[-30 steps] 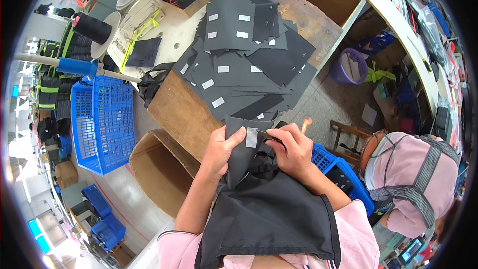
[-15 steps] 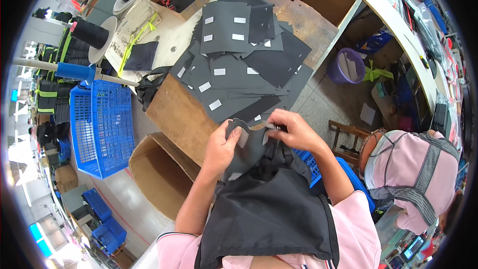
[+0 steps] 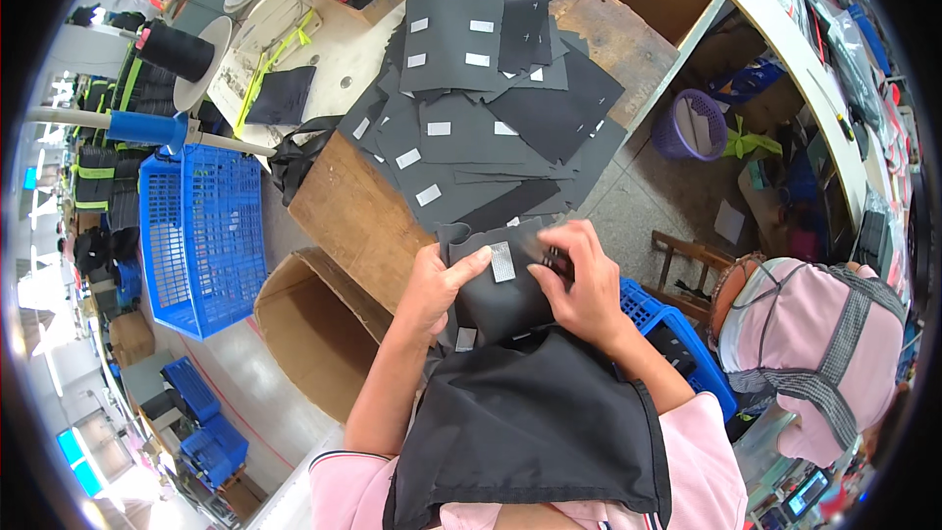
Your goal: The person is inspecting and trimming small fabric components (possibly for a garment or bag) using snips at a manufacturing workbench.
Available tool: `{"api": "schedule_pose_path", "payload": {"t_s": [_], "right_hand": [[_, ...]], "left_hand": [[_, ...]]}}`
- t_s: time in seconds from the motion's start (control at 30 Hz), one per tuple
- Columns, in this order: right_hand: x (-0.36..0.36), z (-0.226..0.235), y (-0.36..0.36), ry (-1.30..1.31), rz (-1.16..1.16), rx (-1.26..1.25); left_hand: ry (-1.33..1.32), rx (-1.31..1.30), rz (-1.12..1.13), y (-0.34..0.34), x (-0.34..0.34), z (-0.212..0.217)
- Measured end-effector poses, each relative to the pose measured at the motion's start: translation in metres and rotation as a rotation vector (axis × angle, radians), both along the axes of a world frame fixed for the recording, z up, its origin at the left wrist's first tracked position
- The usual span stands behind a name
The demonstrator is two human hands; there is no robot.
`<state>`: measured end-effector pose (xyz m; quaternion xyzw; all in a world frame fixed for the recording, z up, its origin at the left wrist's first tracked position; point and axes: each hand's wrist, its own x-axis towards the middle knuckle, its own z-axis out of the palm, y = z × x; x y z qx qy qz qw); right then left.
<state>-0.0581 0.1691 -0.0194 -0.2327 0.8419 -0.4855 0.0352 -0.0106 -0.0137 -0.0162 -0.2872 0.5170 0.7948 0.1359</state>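
Observation:
My left hand (image 3: 432, 291) grips the left edge of a dark grey fabric piece (image 3: 505, 302), thumb on top beside a pale rectangular patch (image 3: 502, 262). A second pale patch (image 3: 465, 339) shows lower on the piece, which rests over my black apron (image 3: 535, 422). At the right side of the piece, my right hand (image 3: 586, 285) is closed, fingers curled. Something small and dark shows among those fingers, but motion smears it and its kind is unclear. Just beyond my hands lies a pile of similar dark grey pieces (image 3: 481, 162), many bearing pale patches.
The pile lies on a wooden board (image 3: 345, 211). Left of it are a cardboard box (image 3: 294, 334) and a blue crate (image 3: 201, 245); another blue crate (image 3: 692, 373) stands by my right arm. A purple basket (image 3: 677, 128) and a co-worker in pink (image 3: 824, 334) are at right.
The fabric piece has been spread flatter, so its pale patch faces up. My right hand has moved slightly right and down, from the top edge to the right side.

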Motion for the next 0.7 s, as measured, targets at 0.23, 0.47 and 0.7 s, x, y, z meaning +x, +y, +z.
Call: {"api": "schedule_pose_path", "payload": {"t_s": [0.23,0.47,0.7], "right_hand": [[-0.007,-0.009,0.004,0.273,0.126,0.054],[-0.008,-0.009,0.002,0.238,0.071,-0.06],[-0.019,-0.022,-0.003,0.057,0.054,-0.017]], "left_hand": [[-0.009,-0.046,-0.03,0.002,-0.002,0.003],[0.0,-0.065,0.011,0.001,-0.002,0.006],[-0.039,-0.11,0.039,-0.016,0.004,-0.006]]}}
